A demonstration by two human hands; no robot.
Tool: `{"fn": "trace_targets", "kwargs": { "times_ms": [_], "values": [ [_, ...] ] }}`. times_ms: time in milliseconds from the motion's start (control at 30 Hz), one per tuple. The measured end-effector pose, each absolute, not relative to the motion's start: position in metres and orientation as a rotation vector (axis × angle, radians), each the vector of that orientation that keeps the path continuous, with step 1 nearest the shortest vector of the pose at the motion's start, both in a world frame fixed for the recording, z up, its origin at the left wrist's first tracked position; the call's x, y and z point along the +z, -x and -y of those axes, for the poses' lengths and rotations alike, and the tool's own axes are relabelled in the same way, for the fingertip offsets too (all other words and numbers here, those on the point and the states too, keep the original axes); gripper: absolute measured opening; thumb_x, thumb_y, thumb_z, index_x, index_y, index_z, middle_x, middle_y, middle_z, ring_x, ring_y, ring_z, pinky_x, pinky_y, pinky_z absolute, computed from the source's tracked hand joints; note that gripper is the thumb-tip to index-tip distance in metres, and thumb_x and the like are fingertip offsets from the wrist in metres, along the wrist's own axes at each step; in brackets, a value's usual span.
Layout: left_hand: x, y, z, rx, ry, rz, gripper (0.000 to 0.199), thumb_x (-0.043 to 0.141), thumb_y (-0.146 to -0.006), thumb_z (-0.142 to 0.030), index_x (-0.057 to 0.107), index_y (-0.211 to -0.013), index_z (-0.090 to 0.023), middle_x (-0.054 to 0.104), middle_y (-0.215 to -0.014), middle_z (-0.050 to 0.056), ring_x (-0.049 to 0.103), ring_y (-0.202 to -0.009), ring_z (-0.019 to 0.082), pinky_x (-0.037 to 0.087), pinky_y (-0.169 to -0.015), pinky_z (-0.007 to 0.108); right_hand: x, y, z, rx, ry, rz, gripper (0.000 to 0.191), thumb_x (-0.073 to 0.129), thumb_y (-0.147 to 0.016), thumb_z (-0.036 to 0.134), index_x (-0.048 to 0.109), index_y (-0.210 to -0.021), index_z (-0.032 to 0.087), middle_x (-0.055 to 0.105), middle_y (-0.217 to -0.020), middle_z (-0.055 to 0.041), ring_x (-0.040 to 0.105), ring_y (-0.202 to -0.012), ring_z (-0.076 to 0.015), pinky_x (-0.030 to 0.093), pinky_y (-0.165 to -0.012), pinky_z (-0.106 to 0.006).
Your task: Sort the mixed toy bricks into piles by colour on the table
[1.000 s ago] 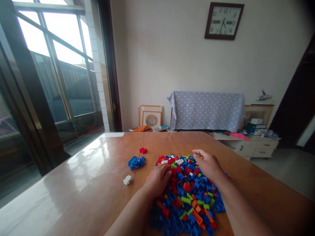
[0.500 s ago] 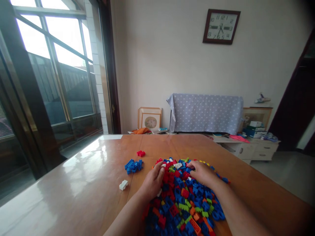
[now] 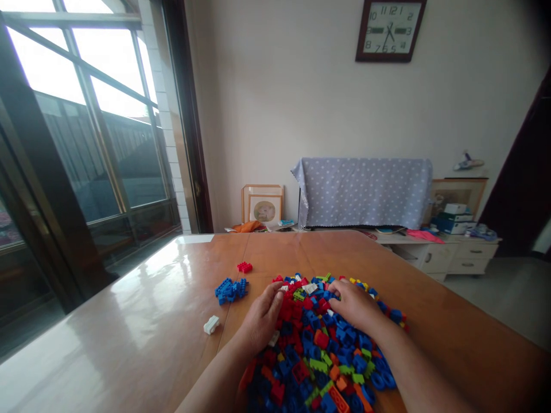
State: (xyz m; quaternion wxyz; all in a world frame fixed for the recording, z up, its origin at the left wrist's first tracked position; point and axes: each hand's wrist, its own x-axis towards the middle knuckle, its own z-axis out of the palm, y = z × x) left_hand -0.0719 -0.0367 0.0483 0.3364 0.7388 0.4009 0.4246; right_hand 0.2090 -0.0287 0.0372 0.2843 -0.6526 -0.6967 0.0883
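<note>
A large pile of toy bricks (image 3: 316,344), mostly blue and red with some green, orange, yellow and white, spreads over the wooden table (image 3: 327,252). My left hand (image 3: 263,315) rests at the pile's left edge, its fingers bent near red and white bricks; what they may hold is hidden. On the far right part of the pile lies my right hand (image 3: 353,304), thumb and fingers curled by blue bricks, with any held piece too small to tell. Left of the pile are a cluster of blue bricks (image 3: 231,291), some red bricks (image 3: 245,267) and a white piece (image 3: 212,325).
A white sheet (image 3: 195,238) lies at the table's far left edge. Beyond the table are framed pictures (image 3: 263,207), a dotted cloth (image 3: 364,192) over a large object, and a white cabinet (image 3: 462,258) with boxes. Glass doors stand at left.
The view has shifted slightly, so the clock sits higher. Both hands stay at nearly the same spots on the pile, with only slight finger movement.
</note>
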Motion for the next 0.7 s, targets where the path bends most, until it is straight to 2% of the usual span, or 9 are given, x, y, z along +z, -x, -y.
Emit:
{"fn": "trace_targets", "kwargs": {
  "times_ms": [167, 267, 333, 567, 700],
  "values": [
    [0.050, 0.073, 0.040, 1.082, -2.079, -1.116, 0.038, 0.047, -0.097, -0.043, 0.061, -0.126, -0.024, 0.065, -0.131, 0.005, 0.058, -0.123, 0.023, 0.045, -0.107, 0.036, 0.043, -0.196, 0.035, 0.794, 1.331, 1.501, 0.024, 0.063, -0.077, 0.033, 0.062, -0.097, 0.019, 0.064, -0.087, -0.0011, 0.059, -0.081, -0.0158, 0.047, -0.073, -0.026],
    [0.053, 0.072, 0.045, 1.070, -2.178, -1.147, 0.036, 0.051, -0.095, -0.041, 0.062, -0.124, -0.025, 0.064, -0.130, 0.006, 0.057, -0.123, 0.025, 0.045, -0.106, 0.038, 0.054, -0.186, 0.045, 1.024, 1.200, 1.329, 0.038, 0.066, -0.077, 0.040, 0.062, -0.108, 0.019, 0.064, -0.088, -0.0004, 0.057, -0.072, -0.0131, 0.044, -0.060, -0.023],
    [0.056, 0.070, 0.049, 1.060, -2.212, -1.134, 0.036, 0.054, -0.093, -0.041, 0.061, -0.125, -0.026, 0.065, -0.128, 0.006, 0.059, -0.121, 0.025, 0.047, -0.104, 0.037, 0.061, -0.180, 0.052, 1.097, 1.160, 1.309, 0.041, 0.067, -0.077, 0.043, 0.061, -0.111, 0.020, 0.063, -0.085, 0.0001, 0.056, -0.068, -0.0125, 0.041, -0.056, -0.023],
    [0.064, 0.062, 0.063, 1.009, -2.293, -1.037, 0.045, 0.068, -0.083, -0.043, 0.060, -0.124, -0.027, 0.069, -0.116, 0.006, 0.062, -0.109, 0.024, 0.050, -0.093, 0.035, 0.060, -0.150, 0.064, 1.194, 1.116, 1.471, 0.039, 0.068, -0.080, 0.048, 0.057, -0.107, 0.021, 0.065, -0.085, -0.0003, 0.060, -0.075, -0.0159, 0.048, -0.065, -0.026],
    [0.067, 0.059, 0.067, 1.017, -2.319, -1.047, 0.036, 0.064, -0.086, -0.039, 0.062, -0.119, -0.026, 0.070, -0.110, 0.006, 0.063, -0.101, 0.023, 0.050, -0.088, 0.034, 0.053, -0.138, 0.063, 1.216, 1.092, 1.581, 0.042, 0.066, -0.080, 0.053, 0.059, -0.107, 0.022, 0.068, -0.089, -0.0027, 0.064, -0.080, -0.0187, 0.051, -0.068, -0.029]
  ]
}}
